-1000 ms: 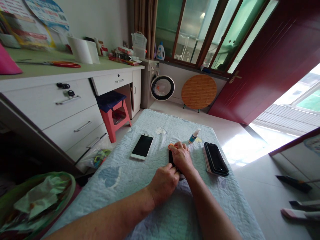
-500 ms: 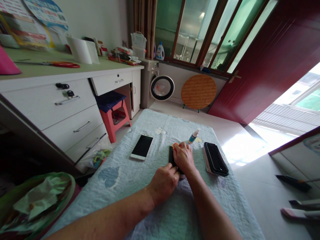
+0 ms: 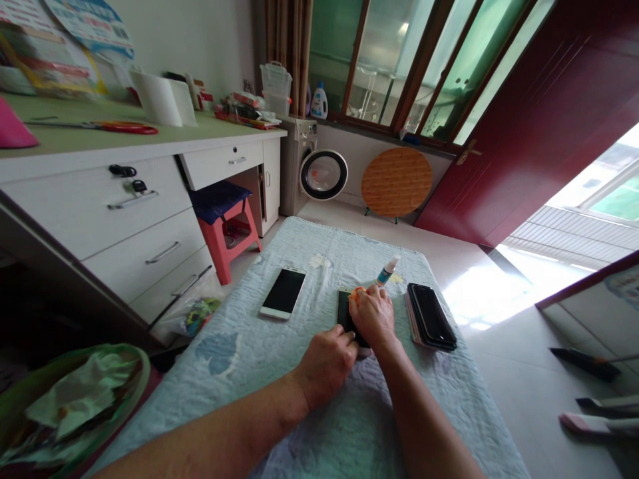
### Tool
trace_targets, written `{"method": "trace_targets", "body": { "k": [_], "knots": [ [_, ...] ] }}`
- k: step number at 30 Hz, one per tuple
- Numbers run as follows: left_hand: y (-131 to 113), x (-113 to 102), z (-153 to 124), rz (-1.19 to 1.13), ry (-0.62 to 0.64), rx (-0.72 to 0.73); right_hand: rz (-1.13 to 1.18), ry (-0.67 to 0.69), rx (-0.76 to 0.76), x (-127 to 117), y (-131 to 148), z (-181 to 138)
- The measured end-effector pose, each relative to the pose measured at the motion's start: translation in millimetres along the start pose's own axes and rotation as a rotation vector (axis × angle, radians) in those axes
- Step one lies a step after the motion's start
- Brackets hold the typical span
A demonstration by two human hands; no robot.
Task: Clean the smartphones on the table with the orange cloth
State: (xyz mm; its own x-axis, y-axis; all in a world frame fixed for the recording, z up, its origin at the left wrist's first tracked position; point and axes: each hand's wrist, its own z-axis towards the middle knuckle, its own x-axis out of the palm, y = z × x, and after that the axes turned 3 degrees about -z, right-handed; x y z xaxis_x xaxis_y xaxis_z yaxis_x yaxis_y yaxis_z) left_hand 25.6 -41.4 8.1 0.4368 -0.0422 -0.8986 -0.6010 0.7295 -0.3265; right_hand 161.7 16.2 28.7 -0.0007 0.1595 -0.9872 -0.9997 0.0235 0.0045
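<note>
A dark phone (image 3: 343, 309) lies face up in the middle of a table covered with a pale blue quilted cloth (image 3: 279, 346). My right hand (image 3: 372, 316) rests on the phone, its fingers closed on a small orange cloth (image 3: 355, 293) pressed against the screen. My left hand (image 3: 327, 362) is curled at the phone's near end and holds it down. A white phone with a dark screen (image 3: 283, 292) lies to the left. A stack of dark phones (image 3: 430, 316) lies to the right. A small spray bottle (image 3: 388, 271) lies just beyond my right hand.
A white desk with drawers (image 3: 134, 213) runs along the left, with a red stool (image 3: 224, 219) beside it. A green bin with rubbish (image 3: 70, 399) sits at the lower left. A washing machine (image 3: 312, 169), a round wooden board (image 3: 397, 183) and a red door (image 3: 529, 126) stand beyond.
My right hand with the orange cloth has slid slightly right and nearer across the dark phone's screen. My left hand has stayed at the phone's near end.
</note>
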Motion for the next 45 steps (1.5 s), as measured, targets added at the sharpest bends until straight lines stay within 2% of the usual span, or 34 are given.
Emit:
{"method": "trace_targets", "body": {
  "k": [4,7,15,21,25,32,37,45],
  "knots": [
    [-0.3,-1.1,0.6,0.024,0.044,-0.003,-0.032,0.017,0.085,-2.3,0.8,-1.6],
    [-0.5,-1.8,1.1,0.024,0.043,-0.002,-0.021,0.013,0.067,-1.1,1.9,-1.5],
    [1.4,-2.4,1.2,-0.029,0.007,0.005,0.189,-0.027,-0.194,10.6,-1.6,0.8],
    [0.6,-2.6,2.0,-0.028,0.004,0.002,0.351,0.001,-0.355,20.7,-3.0,2.7],
    [1.0,-2.8,2.0,-0.034,0.018,0.002,0.323,-0.02,-0.325,20.3,-2.5,4.2],
    [1.9,-2.7,0.9,-0.034,0.007,0.007,0.13,-0.009,-0.171,14.8,-0.8,4.7],
    [2.9,-1.2,0.4,-0.039,-0.011,0.014,0.153,0.017,-0.22,8.7,-2.7,3.6],
    [2.1,-0.9,1.2,-0.024,-0.022,0.006,0.336,0.051,-0.371,5.7,-8.3,2.9]
  ]
}}
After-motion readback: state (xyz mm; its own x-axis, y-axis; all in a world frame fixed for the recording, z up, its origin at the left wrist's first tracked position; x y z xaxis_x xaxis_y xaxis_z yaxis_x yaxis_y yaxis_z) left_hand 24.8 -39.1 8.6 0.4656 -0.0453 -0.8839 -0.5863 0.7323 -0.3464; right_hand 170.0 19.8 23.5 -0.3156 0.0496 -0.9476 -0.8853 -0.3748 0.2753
